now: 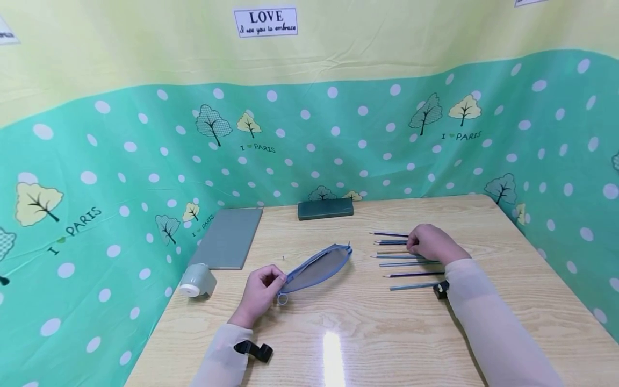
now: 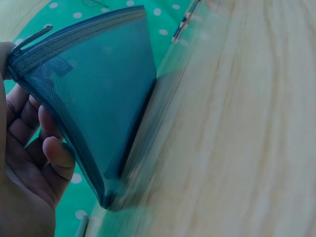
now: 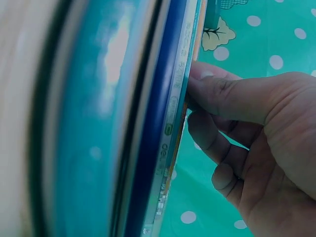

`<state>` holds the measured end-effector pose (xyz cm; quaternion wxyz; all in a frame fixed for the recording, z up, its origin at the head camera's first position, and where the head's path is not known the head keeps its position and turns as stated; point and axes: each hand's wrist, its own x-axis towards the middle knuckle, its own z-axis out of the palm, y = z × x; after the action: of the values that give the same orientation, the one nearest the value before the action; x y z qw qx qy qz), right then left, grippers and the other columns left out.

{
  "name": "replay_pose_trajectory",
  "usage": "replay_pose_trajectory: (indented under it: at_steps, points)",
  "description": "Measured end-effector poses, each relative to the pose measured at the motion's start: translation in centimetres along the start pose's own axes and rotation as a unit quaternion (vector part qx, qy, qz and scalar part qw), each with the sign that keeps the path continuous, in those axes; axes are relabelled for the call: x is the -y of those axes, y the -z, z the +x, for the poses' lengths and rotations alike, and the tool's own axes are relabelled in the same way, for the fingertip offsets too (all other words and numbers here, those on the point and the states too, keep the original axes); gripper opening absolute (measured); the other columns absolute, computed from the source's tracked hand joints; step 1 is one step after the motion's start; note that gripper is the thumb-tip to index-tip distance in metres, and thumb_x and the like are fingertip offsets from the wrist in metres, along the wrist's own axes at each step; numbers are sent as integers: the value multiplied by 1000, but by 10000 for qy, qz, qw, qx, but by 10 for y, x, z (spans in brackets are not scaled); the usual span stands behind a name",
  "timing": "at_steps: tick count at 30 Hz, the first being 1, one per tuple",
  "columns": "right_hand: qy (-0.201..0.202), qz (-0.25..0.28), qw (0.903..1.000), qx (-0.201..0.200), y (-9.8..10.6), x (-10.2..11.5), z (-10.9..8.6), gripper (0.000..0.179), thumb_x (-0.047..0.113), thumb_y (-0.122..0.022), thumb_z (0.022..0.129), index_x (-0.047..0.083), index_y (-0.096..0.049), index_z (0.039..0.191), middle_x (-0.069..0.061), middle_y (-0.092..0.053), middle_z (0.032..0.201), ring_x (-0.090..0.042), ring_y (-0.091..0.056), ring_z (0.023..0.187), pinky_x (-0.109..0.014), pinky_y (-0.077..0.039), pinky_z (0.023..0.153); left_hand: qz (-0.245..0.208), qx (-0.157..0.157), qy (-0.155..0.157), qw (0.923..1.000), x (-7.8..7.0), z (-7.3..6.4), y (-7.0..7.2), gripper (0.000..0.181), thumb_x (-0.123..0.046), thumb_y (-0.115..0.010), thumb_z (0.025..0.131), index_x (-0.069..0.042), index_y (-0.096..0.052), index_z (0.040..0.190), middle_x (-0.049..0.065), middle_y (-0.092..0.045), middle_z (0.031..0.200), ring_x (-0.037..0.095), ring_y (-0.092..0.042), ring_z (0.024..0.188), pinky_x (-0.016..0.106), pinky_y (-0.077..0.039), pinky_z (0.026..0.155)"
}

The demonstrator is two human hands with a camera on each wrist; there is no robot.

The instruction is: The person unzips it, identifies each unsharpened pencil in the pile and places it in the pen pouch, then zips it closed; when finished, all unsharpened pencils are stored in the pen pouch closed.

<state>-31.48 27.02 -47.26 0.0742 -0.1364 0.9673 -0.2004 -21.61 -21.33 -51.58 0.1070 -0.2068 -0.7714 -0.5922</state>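
My left hand (image 1: 258, 295) pinches one end of a blue mesh zip pouch (image 1: 316, 271). In the left wrist view the pouch (image 2: 103, 98) stands on edge, its zipper along the top and a pull tab beside the thumb. In the head view its mouth gapes and a small ring hangs near the hand. My right hand (image 1: 432, 244) reaches down over a row of several pencils (image 1: 411, 276), with thumb and forefinger pinching an orange-yellow pencil (image 1: 390, 252). A strip printed with lettering (image 3: 170, 128) shows close beside the thumb in the right wrist view.
A grey flat board (image 1: 229, 236) lies at the back left, with a pale grey-green, white-ended object (image 1: 197, 282) in front of it. A dark green oblong case (image 1: 325, 209) rests at the back edge. Polka-dot cloth (image 1: 290, 134) hangs behind the wooden table (image 1: 367, 333).
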Motion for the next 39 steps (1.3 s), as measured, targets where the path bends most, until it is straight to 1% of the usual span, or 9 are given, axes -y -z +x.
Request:
replay_pose_trajectory:
  at_steps: [3, 8, 13, 18, 22, 26, 29, 33, 39]
  points:
    - [-9, 21, 9999, -113, 2, 2, -1, 10, 11, -75, 97, 16, -78, 88, 1, -71, 90, -21, -60, 81, -45, -52, 78, 15, -8, -7, 10000, 0, 0, 0, 13, -2, -70, 98, -6, -70, 86, 9, -65, 77, 9, -55, 67, 24, -46, 60]
    - [33, 177, 9991, -378, 7, 8, -3, 11, 7, -70, 100, 13, -78, 94, -4, -71, 97, -24, -61, 86, -46, -52, 79, 14, -23, -22, 10000, 0, 0, 0, 13, -3, -70, 99, -6, -70, 86, 9, -66, 77, 10, -56, 67, 24, -47, 61]
    - [160, 282, 9983, -492, 11, 14, -5, 11, 7, -68, 102, 12, -77, 98, -3, -71, 97, -21, -62, 84, -43, -53, 77, -18, -44, -50, 10000, -1, 0, -1, 14, -1, -70, 98, -6, -70, 85, 7, -66, 77, 9, -56, 68, 24, -47, 61]
    - [394, 423, 9960, -681, 15, 22, -5, 10, 7, -68, 102, 11, -77, 102, -2, -71, 95, -19, -62, 81, -42, -53, 74, -19, -12, -131, 9999, 1, 0, -1, 13, 3, -68, 98, -2, -69, 86, 7, -65, 77, 9, -55, 67, 25, -46, 59]
    - [466, 584, 9941, -787, 19, 30, -8, 11, 8, -70, 101, 14, -78, 104, 0, -70, 97, -20, -60, 83, -41, -53, 73, -6, 9, -43, 10000, 1, 0, 0, 13, 0, -69, 99, -4, -70, 86, 8, -65, 77, 9, -55, 67, 24, -46, 59]
    - [635, 616, 9918, -926, 25, 43, -13, 14, 10, -72, 100, 17, -80, 110, 2, -70, 100, -20, -60, 86, -41, -53, 76, 19, 24, -2, 10000, 1, 0, 0, 13, -3, -70, 99, -6, -71, 86, 8, -65, 77, 10, -55, 67, 24, -46, 60]
    - [819, 572, 9892, -1077, 30, 56, -18, 16, 10, -73, 99, 17, -80, 112, 4, -70, 101, -20, -60, 88, -42, -53, 78, 8, 21, -9, 10000, 1, 0, 0, 13, -4, -70, 99, -7, -71, 86, 9, -65, 77, 10, -55, 66, 24, -46, 60]
    - [1007, 554, 9856, -1244, 35, 72, -25, 15, 9, -74, 98, 16, -80, 109, 4, -70, 102, -20, -60, 88, -42, -52, 78, 0, -8, 12, 10000, 1, 0, 0, 13, -4, -71, 99, -7, -71, 86, 8, -65, 77, 10, -55, 66, 24, -46, 60]
    - [1254, 464, 9807, -1427, 36, 91, -32, 13, 8, -75, 97, 17, -79, 105, 6, -68, 98, -18, -59, 84, -39, -52, 74, 2, -22, 14, 10000, 1, -1, 0, 13, -4, -71, 98, -7, -71, 86, 7, -65, 77, 10, -54, 66, 24, -45, 59]
